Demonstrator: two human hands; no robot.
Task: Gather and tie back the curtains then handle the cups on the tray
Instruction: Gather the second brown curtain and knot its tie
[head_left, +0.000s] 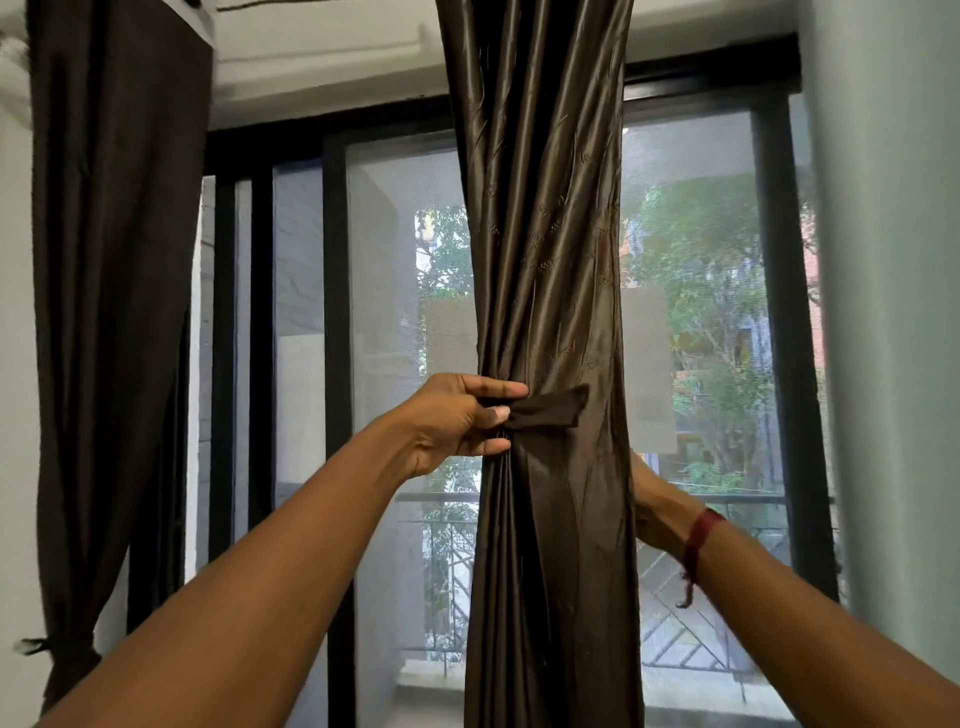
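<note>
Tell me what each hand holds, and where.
The left hand pinches the tie at its left end, beside the gathered curtain. The right hand is mostly hidden behind the curtain; its hold cannot be told.

A curtain (545, 260) hangs in the middle, in front of the window (717, 312). A tie (548, 410) lies across its front. The left hand (457, 421) pinches the tie at the curtain's left edge; the right hand (649, 499) reaches behind its right edge, mostly hidden. A second curtain (114, 312) hangs far left, and a wall (893, 312) stands right.
</note>
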